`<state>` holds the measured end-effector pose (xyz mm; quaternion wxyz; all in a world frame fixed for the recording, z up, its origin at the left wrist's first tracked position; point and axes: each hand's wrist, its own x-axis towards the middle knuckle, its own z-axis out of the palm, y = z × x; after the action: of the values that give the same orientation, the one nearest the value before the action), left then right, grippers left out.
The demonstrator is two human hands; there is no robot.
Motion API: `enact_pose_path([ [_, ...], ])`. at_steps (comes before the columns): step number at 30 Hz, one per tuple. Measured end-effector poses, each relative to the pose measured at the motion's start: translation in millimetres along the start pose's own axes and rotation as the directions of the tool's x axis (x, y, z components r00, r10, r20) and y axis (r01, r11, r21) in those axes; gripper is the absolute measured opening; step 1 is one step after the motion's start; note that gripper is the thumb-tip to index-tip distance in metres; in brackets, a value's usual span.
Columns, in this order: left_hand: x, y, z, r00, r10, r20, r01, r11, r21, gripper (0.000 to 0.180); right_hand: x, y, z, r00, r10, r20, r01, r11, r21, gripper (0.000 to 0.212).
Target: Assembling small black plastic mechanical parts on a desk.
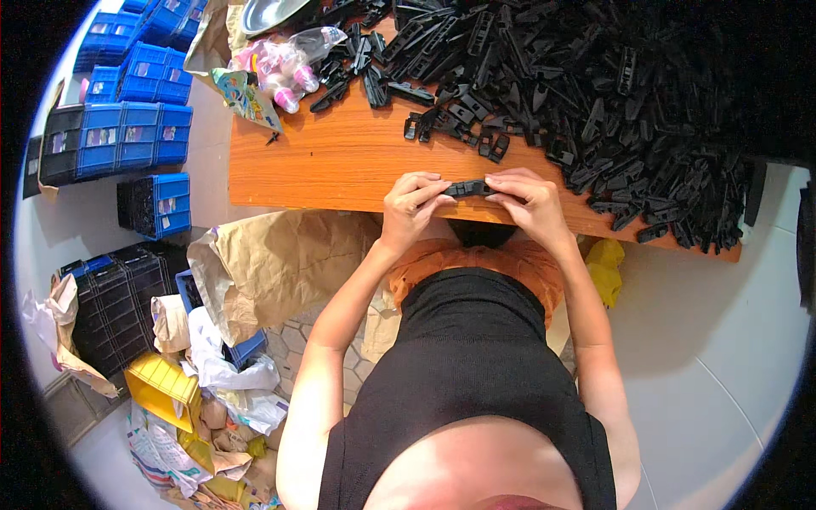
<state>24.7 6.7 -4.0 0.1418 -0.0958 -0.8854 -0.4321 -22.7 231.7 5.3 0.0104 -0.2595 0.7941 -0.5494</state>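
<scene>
A short black plastic part (467,189) is held level just above the near edge of the wooden table (323,174). My left hand (414,201) pinches its left end between thumb and fingers. At its right end, my right hand (525,199) grips it the same way. Several small black pieces (459,123) lie on the tabletop a little beyond my hands. Farther back and to the right spreads a large heap of long black plastic parts (595,93), reaching the table's right front corner.
Clear bottles with pink caps (293,68) and a metal bowl (270,13) sit at the table's back left. Blue crates (132,136) are stacked along the left. Brown paper (280,263) hangs by the front edge. A yellow bin (161,387) stands among bags on the floor.
</scene>
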Motion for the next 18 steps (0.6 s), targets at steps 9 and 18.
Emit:
enact_pose_path([
  [9,1,-6,-4,0.999,0.022,0.04,-0.021,1.0,-0.019,0.026,0,3,2,0.999,0.015,0.047,-0.017,0.999,0.047,0.029],
  [18,5,-2,-3,0.991,0.098,0.086,-0.094,0.994,-0.047,0.021,-1,-2,12,0.996,-0.087,0.011,0.088,0.995,-0.044,0.028],
])
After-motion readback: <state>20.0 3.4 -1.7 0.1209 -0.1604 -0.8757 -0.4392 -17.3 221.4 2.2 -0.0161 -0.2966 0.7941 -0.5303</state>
